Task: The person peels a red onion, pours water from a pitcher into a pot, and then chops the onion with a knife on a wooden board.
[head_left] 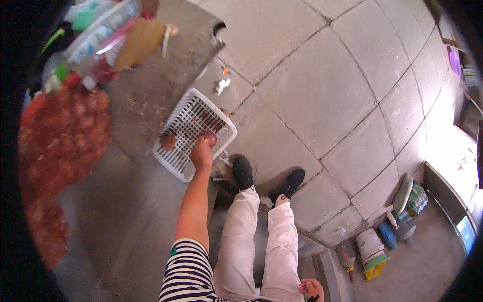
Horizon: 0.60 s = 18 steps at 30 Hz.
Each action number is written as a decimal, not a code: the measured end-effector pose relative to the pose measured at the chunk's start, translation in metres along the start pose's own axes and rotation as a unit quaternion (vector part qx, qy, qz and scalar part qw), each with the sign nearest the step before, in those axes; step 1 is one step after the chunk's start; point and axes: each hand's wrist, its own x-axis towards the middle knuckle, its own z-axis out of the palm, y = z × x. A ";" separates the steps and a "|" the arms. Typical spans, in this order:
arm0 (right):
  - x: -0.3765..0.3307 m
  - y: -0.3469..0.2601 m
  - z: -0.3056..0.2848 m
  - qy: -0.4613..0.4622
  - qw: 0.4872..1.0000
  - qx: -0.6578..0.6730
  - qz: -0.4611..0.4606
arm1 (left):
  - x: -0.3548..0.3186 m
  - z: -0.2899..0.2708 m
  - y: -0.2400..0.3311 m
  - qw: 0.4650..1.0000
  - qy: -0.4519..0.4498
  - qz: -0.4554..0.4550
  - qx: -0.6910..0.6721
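My left hand (202,152) reaches into a white slatted plastic basket (189,175) on the ground. Its fingers are closed around a reddish, round vegetable (209,137) that looks like an onion. A second reddish-brown round vegetable (168,142) lies in the basket, on the left side of that hand. Small reddish-brown bits show between the slats at the basket's far end. Low in the picture, beside my right thigh, is my right hand (313,289), partly cut off. Its fingers are curled in; what they hold, if anything, is hidden.
Blurred at left lies a large heap of reddish round produce (65,131). Beyond it is a pile of plastic packaging and cardboard (138,43). White litter (223,86) lies past the basket on the paving slabs (312,75). A whitish bucket (371,244) and bottles stand at lower right.
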 end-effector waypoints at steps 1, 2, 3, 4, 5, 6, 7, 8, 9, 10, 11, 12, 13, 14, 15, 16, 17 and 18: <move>0.002 -0.004 -0.002 0.001 1.000 -0.018 0.004 | -0.014 -0.015 0.000 0.999 0.004 -0.019 -0.048; 0.003 0.014 0.001 0.003 0.996 -0.008 -0.086 | -0.023 -0.026 0.025 0.994 -0.001 -0.015 -0.106; 0.000 0.002 0.001 -0.011 0.996 -0.019 -0.088 | -0.038 -0.051 0.021 0.988 -0.009 -0.051 -0.147; -0.011 -0.030 0.011 -0.023 0.995 -0.029 -0.092 | -0.047 -0.069 0.014 0.982 0.007 -0.041 -0.184; -0.026 -0.055 0.016 -0.031 0.994 -0.037 -0.098 | -0.059 -0.086 0.012 0.974 0.020 -0.028 -0.223; -0.034 -0.066 0.015 -0.042 0.993 -0.025 -0.107 | -0.075 -0.109 0.023 0.960 0.026 -0.017 -0.277; -0.043 -0.073 0.013 -0.043 0.990 -0.028 -0.129 | -0.089 -0.132 0.034 0.943 0.035 0.000 -0.332; -0.048 -0.085 0.009 -0.054 0.986 -0.040 -0.155 | -0.101 -0.135 0.020 0.915 -0.044 -0.037 -0.400; -0.054 -0.087 0.008 -0.049 0.982 -0.034 -0.180 | -0.116 -0.170 0.042 0.894 -0.089 -0.009 -0.439; -0.058 -0.089 0.005 -0.059 0.975 -0.014 -0.215 | -0.134 -0.206 0.058 0.882 -0.110 0.002 -0.457; -0.061 -0.093 0.002 -0.059 0.971 -0.019 -0.233 | -0.151 -0.236 0.070 0.873 -0.118 0.005 -0.474; -0.066 -0.097 0.000 -0.059 0.966 -0.023 -0.250 | -0.167 -0.260 0.076 0.874 -0.123 0.040 -0.469; -0.071 -0.104 -0.001 -0.058 0.962 -0.031 -0.266 | -0.179 -0.284 0.086 0.875 -0.126 0.071 -0.462; -0.077 -0.110 -0.003 -0.060 0.956 -0.030 -0.286 | -0.199 -0.334 0.108 0.870 -0.153 0.072 -0.464; -0.097 -0.129 -0.020 -0.055 0.948 -0.036 -0.310 | -0.227 -0.382 0.139 0.860 -0.181 0.071 -0.473; -0.111 -0.144 -0.024 -0.059 0.941 -0.042 -0.330 | -0.237 -0.393 0.144 0.869 -0.134 0.144 -0.454; -0.125 -0.157 -0.029 -0.059 0.935 -0.045 -0.346 | -0.247 -0.402 0.152 0.872 -0.088 0.216 -0.430; -0.135 -0.174 -0.035 -0.080 0.925 -0.030 -0.370 | -0.263 -0.440 0.170 0.845 -0.009 0.305 -0.440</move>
